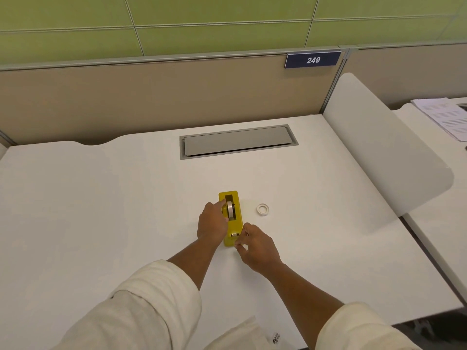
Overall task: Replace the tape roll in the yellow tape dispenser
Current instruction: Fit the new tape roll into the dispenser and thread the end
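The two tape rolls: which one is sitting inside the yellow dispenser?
The roll standing on edge in the yellow dispenser, by the left hand. The other white roll lies flat on the desk, right of the dispenser, untouched.

I look down on a white desk (101,198). At its far edge lies a grey cable hatch (236,141), behind it a beige partition (151,97) carrying a blue plate (312,60) marked 249; printed papers (444,117) lie right of the hatch beyond a white divider (379,152)
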### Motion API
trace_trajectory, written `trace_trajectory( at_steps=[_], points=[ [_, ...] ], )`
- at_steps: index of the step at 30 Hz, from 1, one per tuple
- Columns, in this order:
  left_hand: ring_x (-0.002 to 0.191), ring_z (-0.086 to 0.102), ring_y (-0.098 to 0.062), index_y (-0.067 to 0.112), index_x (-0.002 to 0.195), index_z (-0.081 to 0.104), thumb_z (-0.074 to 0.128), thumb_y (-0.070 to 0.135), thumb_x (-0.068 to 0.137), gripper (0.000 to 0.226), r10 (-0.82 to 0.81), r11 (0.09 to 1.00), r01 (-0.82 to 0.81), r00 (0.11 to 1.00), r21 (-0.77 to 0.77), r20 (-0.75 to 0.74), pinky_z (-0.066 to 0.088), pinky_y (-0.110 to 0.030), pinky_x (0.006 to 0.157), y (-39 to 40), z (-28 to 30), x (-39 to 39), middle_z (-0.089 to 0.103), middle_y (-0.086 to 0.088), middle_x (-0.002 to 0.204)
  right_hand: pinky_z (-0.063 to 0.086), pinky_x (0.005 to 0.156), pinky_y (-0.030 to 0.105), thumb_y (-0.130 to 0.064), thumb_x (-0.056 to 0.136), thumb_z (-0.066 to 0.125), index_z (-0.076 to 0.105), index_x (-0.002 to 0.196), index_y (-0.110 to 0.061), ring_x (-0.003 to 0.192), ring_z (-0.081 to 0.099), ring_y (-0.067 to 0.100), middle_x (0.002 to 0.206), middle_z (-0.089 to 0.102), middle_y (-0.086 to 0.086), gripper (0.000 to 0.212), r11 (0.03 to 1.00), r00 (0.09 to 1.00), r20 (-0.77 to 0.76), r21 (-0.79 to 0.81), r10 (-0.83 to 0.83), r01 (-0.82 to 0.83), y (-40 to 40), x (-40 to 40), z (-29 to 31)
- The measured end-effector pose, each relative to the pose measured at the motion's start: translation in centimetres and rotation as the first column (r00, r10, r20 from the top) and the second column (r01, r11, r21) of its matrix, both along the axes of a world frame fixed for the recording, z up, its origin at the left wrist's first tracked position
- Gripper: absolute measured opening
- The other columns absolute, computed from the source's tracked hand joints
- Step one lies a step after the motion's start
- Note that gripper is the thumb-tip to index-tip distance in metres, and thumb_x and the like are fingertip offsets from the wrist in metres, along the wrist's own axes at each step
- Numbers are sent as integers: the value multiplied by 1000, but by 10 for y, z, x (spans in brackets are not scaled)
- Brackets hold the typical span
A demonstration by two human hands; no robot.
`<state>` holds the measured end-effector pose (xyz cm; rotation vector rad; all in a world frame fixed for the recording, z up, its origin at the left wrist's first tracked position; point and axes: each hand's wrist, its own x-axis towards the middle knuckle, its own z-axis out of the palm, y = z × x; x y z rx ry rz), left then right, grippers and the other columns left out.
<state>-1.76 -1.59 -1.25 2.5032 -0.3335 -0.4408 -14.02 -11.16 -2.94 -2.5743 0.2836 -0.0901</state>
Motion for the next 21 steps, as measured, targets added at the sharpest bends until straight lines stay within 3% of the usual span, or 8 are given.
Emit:
trace_trajectory(
  at_steps=[6, 15, 18, 21],
  points=[
    [115, 57, -28, 29, 145, 42, 57, 13, 95, 55, 12, 1000, -12, 1000, 23, 4, 53, -40, 94, 0, 0, -1, 55, -9, 122, 43, 61, 24, -27, 88, 64, 73, 92, -18, 89, 55, 19, 93, 58, 1, 13, 992, 999, 42, -128, 27, -21, 2, 3, -2],
    [114, 58, -27, 29, 146, 41, 57, 13, 95, 56, 14, 999, -14, 1000, 30, 12, 53, -39, 92, -1, -1, -2, 55, -8, 121, 44, 47, 23, -25, 78, 78, 75, 83, -18, 70, 56, 19, 77, 60, 0, 9, 961, 997, 48, -274, 59, -43, 7, 4, -2],
    [114, 58, -27, 29, 146, 41, 58, 13, 95, 56, 12, 1000, -12, 1000, 28, 13, 53, -39, 93, 0, -1, -2, 55, -9, 121, 48, 50, 24, -27, 79, 76, 75, 88, -17, 73, 58, 20, 83, 61, 2, 13, 965, 998, 28, -257, 59, -49, 6, 4, -1],
    [114, 58, -28, 29, 146, 41, 57, 14, 95, 55, 12, 1000, -12, 1000, 23, 11, 52, -40, 94, 0, -1, -2, 55, -9, 121, 52, 63, 27, -30, 85, 70, 72, 101, -15, 86, 58, 21, 98, 61, 4, 22, 974, 999, 1, -221, 42, -40, 5, 5, -1]
  ],
)
